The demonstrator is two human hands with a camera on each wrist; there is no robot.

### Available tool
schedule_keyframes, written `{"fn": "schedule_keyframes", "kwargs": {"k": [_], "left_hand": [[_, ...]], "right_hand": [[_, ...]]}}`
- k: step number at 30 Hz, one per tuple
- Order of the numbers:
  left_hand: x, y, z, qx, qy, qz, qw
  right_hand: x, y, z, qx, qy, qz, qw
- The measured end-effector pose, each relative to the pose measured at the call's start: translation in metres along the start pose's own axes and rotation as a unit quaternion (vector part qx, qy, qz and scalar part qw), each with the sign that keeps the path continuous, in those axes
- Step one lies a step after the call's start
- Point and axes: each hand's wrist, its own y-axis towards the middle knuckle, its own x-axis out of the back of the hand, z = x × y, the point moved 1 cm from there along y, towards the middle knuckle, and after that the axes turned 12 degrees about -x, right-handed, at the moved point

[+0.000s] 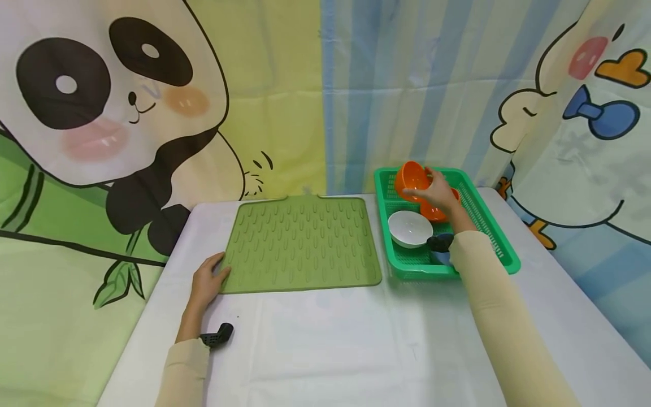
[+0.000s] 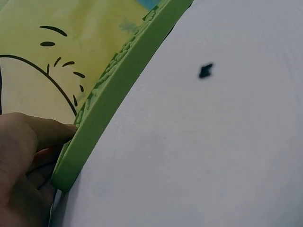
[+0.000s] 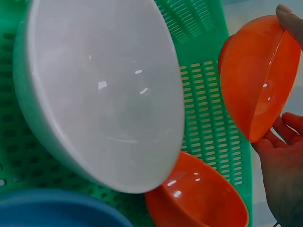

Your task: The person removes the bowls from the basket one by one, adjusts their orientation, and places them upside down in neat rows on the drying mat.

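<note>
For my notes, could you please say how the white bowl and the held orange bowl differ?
The white bowl is white inside; the orange bowl is orange. The white bowl rests in the green basket; the right hand grips the orange bowl. Both are round and glossy.

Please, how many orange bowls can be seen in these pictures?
2. One orange bowl is held by the right hand; the other lies in the green basket, beside the white bowl. Another may be hidden.
</note>
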Motion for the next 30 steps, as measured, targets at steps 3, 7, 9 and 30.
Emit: {"fn": "schedule_keyframes", "kwargs": {"k": [3, 7, 9, 30], "left_hand": [[0.007, 0.000, -0.005, 0.036, -0.023, 0.028, 0.9987], [0.016, 0.002, -0.011, 0.054, -0.033, 0.067, 0.9957], [0.019, 0.003, -0.018, 0.049, -0.028, 0.084, 0.9949], [-0.010, 0.024, -0.178, -0.031, -0.200, 0.106, 0.9736]], "right_hand": [[0.003, -0.005, 0.006, 0.011, 0.010, -0.001, 0.9999], [0.006, -0.010, 0.014, 0.025, 0.012, 0.003, 0.9996], [0.007, -0.014, 0.019, 0.031, 0.021, 0.008, 0.9993], [-0.029, -0.072, 0.099, 0.212, 0.276, 0.167, 0.9227]]}}
